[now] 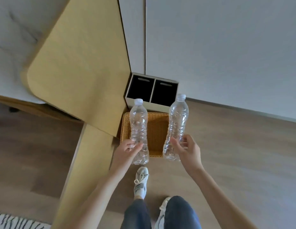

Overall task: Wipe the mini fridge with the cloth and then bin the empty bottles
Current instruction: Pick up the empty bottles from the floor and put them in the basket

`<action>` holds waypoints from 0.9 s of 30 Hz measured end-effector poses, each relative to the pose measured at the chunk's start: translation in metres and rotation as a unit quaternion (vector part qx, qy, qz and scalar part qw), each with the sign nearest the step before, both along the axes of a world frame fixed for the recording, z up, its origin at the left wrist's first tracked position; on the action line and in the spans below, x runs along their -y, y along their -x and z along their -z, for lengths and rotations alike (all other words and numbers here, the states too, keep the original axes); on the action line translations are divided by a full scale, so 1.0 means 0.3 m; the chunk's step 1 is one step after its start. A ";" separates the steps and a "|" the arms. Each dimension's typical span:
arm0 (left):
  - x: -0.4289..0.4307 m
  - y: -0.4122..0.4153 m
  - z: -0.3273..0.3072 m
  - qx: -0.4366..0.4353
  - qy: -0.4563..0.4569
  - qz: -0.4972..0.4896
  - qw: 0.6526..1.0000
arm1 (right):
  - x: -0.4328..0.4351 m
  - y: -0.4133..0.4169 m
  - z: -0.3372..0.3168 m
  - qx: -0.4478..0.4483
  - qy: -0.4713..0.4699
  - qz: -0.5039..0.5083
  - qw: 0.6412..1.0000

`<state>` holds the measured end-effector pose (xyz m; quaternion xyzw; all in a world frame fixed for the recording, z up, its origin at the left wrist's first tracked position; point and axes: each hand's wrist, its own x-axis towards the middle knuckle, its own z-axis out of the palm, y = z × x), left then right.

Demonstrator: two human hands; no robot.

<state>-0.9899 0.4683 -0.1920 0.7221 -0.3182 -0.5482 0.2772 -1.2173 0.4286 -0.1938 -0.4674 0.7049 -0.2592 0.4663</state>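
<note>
Hands mid-frame | L hand [127,148] grips clear bottle [138,129] | R hand [187,150] grips 2nd bottle [177,124] | both capped, over wicker basket [158,128] | 2-slot bin [152,90] just above

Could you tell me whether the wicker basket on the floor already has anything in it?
Empty: the wicker basket shows only bare woven bottom between the two bottles, which are held above it, not inside.

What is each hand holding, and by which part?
The left hand grips one clear bottle by its lower body; the right hand grips the other bottle likewise, caps pointing away.
</note>
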 end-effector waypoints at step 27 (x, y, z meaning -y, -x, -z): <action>0.407 0.247 2.175 0.118 -0.050 0.067 0.989 | 0.369 0.037 2.216 -0.088 -0.109 -0.042 0.989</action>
